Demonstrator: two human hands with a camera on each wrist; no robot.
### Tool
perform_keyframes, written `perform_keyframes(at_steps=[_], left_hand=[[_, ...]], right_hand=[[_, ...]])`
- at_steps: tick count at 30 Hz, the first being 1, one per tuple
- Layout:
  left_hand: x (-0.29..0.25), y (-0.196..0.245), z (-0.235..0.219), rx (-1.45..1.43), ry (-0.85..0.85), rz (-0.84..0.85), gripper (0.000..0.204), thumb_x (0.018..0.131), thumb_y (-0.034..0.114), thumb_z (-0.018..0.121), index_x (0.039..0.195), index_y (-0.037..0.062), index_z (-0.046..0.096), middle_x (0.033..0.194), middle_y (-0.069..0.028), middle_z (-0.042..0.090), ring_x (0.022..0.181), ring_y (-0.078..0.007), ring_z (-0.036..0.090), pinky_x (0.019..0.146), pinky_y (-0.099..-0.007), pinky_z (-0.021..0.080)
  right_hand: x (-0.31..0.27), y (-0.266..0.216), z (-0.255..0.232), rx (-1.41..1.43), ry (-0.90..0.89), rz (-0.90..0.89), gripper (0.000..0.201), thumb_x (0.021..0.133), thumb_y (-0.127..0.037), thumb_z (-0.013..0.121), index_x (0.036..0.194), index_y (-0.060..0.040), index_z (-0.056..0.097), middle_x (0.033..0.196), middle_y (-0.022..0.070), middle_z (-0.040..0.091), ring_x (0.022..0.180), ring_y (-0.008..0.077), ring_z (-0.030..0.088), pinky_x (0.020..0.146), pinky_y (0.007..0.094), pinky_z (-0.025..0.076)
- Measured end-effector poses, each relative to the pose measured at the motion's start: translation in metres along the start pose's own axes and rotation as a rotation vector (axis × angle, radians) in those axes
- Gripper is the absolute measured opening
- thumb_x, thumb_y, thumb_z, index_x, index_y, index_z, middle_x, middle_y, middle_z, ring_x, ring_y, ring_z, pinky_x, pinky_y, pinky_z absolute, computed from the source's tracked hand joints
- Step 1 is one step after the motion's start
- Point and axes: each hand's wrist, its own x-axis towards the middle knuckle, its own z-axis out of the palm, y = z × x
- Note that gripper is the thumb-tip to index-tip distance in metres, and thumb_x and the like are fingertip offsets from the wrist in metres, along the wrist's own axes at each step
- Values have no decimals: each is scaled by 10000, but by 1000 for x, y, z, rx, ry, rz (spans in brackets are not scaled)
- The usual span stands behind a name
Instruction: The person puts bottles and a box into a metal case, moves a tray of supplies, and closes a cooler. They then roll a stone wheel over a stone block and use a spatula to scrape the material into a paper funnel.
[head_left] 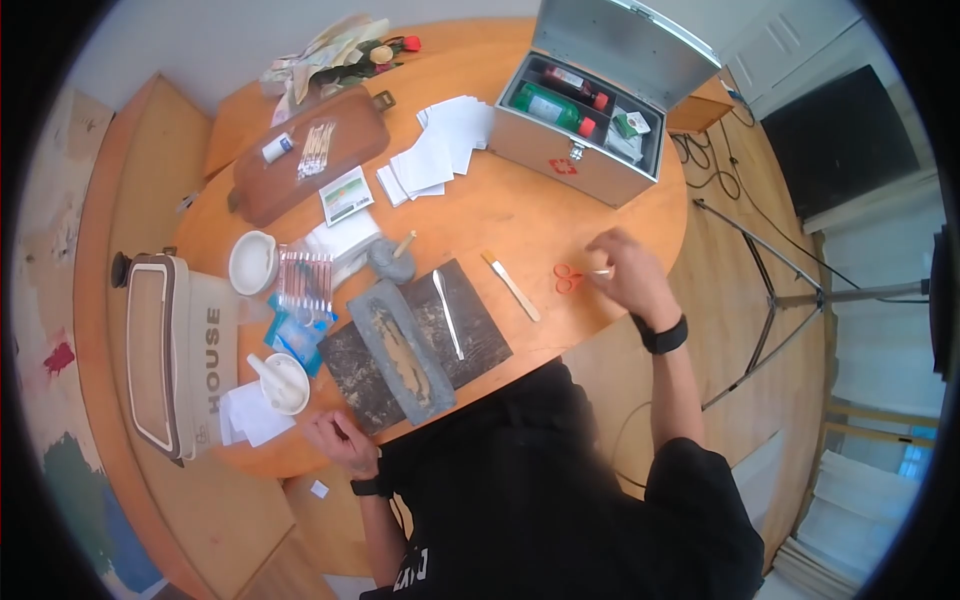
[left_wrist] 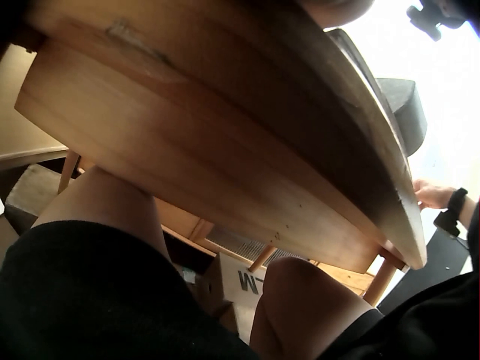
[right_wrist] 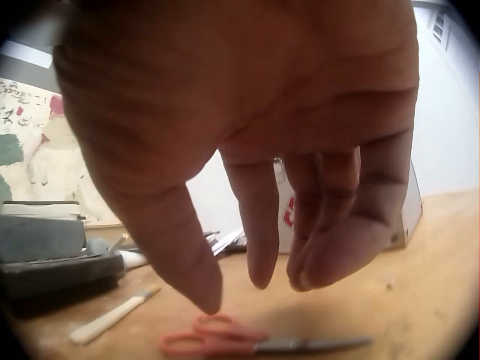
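My right hand hovers over the orange-handled scissors near the table's right edge. In the right wrist view its fingers hang down, thumb apart and nothing between them, above the scissors lying on the wood. A flat brush with a pale handle lies left of the scissors. My left hand is at the front table edge, fingers loosely bent, beside a dark board. On that board stand a grey stone trough with brown residue and a slim white spatula.
An open metal first-aid case holding bottles stands at the back right. White papers, a brown case with cotton swabs, a white mortar and pestle, packets of swabs and a clear bag crowd the left.
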Motion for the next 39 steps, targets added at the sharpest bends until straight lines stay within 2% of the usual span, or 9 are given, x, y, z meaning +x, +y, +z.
perform_keyframes(at_steps=[7,16,18,24,28,31,34,36,39], left_hand=[[-2,-3,1,-35,-21,-25,112,934,51,520,846,-13,550,887,-153,476,853,-307,474,742,-393,382],[-3,-4,2,-25,12,-2,162,966,89,499,839,-8,527,897,-141,463,857,-288,466,736,-375,375],[-2,-4,1,-29,5,-20,164,966,89,498,836,-8,527,898,-142,464,858,-287,466,735,-374,375],[-1,0,2,-60,-2,-30,167,963,91,504,830,-6,527,901,-141,463,860,-285,466,736,-372,376],[-3,-1,1,-42,15,-25,161,960,87,508,830,-7,528,919,-140,465,867,-287,468,746,-373,378],[-3,-2,-1,-38,19,-42,156,959,84,510,834,-8,528,928,-142,467,875,-289,469,753,-374,380],[-2,3,-1,-51,8,-62,151,958,81,511,838,-9,528,930,-145,466,883,-291,470,756,-376,382],[-1,3,2,-68,-5,-60,148,958,79,511,840,-9,527,929,-147,465,886,-293,470,755,-377,382],[-3,0,1,-58,0,-45,143,959,76,509,845,-9,527,933,-148,467,887,-294,470,756,-377,384]], right_hand=[[-6,15,34,-52,92,17,120,711,-65,646,825,-69,684,838,84,639,761,291,650,676,384,532],[19,12,17,-56,-130,-38,67,693,-70,616,756,-70,640,772,92,655,728,307,630,625,385,504],[29,16,4,187,-89,-46,48,729,-77,636,774,-61,629,758,80,653,666,246,628,610,339,496],[80,23,-68,365,603,12,174,827,-144,717,952,-46,646,781,17,670,619,74,583,590,245,476],[113,37,-80,434,501,284,285,825,-193,746,1045,-29,667,848,36,706,641,94,615,622,260,490],[116,42,-63,51,681,102,298,834,-208,735,1056,-24,661,874,64,715,670,160,637,629,293,499],[91,-5,-48,125,568,-2,228,828,-192,719,1007,-59,677,853,90,698,737,246,652,661,348,503],[70,-26,-12,224,324,-196,212,826,-277,719,869,-73,682,857,89,673,759,282,652,682,387,514],[27,-69,24,-75,-118,-139,342,796,-393,725,855,-61,669,826,100,648,780,302,659,691,410,529]])
